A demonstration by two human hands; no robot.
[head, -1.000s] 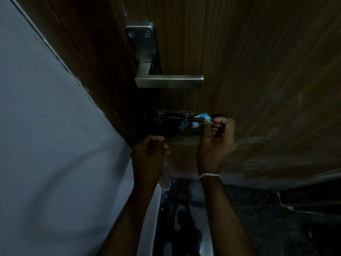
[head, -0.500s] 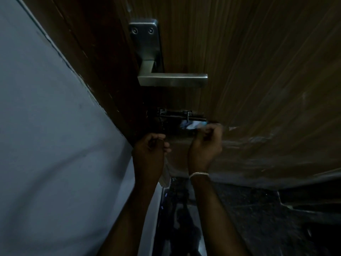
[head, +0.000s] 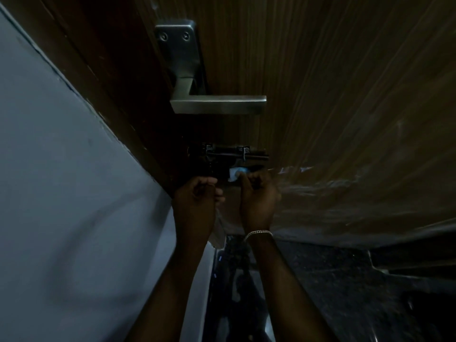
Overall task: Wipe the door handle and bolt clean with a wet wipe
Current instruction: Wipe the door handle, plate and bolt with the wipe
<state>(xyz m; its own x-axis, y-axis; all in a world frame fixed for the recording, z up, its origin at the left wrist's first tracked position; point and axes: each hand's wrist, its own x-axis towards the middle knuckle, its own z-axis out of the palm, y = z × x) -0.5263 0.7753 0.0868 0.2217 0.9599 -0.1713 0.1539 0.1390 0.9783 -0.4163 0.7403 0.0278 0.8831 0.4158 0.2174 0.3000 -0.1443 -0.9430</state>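
Note:
A silver lever door handle (head: 217,104) sticks out from its metal plate on the dark wooden door (head: 333,82). Below it a black sliding bolt (head: 232,155) runs across the door near the frame. My right hand (head: 257,196) is shut on a pale blue wet wipe (head: 235,173), pressed just under the bolt's right part. A thin bracelet circles that wrist. My left hand (head: 197,201) is curled into a fist just below the bolt's left end; nothing shows inside it.
A pale wall (head: 74,193) fills the left side beside the dark door frame (head: 111,77). Clear plastic film (head: 345,193) covers the door's lower part. Dark glossy floor (head: 320,292) lies below, right of my arms.
My right hand has slid the wipe leftward along the bolt, from its right tip to under its middle. My left hand has stayed about where it was.

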